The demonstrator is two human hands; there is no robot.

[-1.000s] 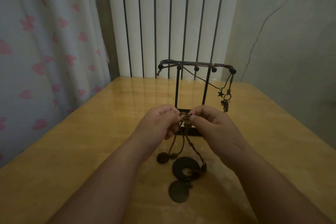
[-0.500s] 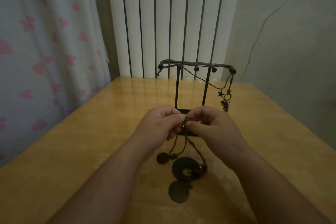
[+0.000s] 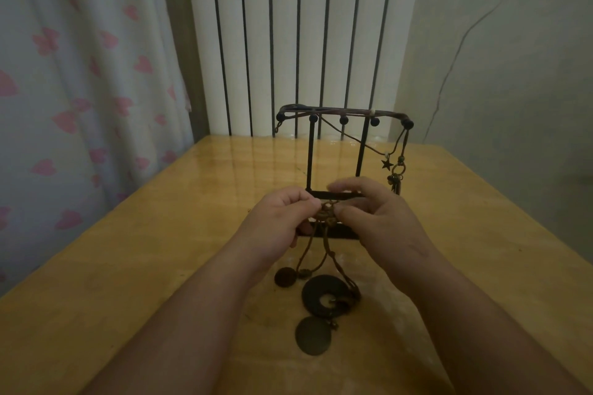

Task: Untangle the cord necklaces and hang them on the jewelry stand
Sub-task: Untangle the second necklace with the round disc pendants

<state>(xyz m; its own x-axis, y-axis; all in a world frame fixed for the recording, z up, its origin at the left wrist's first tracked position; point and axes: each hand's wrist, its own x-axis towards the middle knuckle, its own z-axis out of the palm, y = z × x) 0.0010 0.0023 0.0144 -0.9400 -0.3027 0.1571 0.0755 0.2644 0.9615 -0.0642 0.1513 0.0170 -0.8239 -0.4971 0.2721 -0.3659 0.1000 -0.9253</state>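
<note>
**Brown cords in a knot between our hands**

Our left hand (image 3: 282, 218) pinches the knot (image 3: 327, 213) of the cord necklaces with its thumb and curled fingers. Our right hand (image 3: 382, 218) is on the other side of the knot. Its thumb touches the knot, but its fingers are lifted a bit and look blurry. So we cannot tell if it is holding on. We hold the knot up above the table (image 3: 160, 266), just in front of the foot of the jewelry stand (image 3: 310, 154).

Thin cords hang from the knot down to the table. Three dark round pieces lie at their ends. A small round piece (image 3: 285, 277) is on the left. A big ring (image 3: 311, 292) with a hole in it lies beside it. A flat disc (image 3: 313, 335) lies nearest to us.

The stand is black and stands upright, with little balls along its top bar. One necklace (image 3: 399, 167) hangs from its right end, with a star charm (image 3: 387, 164) beside it.

Behind the table is a white radiator (image 3: 288, 26). A curtain (image 3: 64, 74) with pink hearts hangs on the left.
</note>
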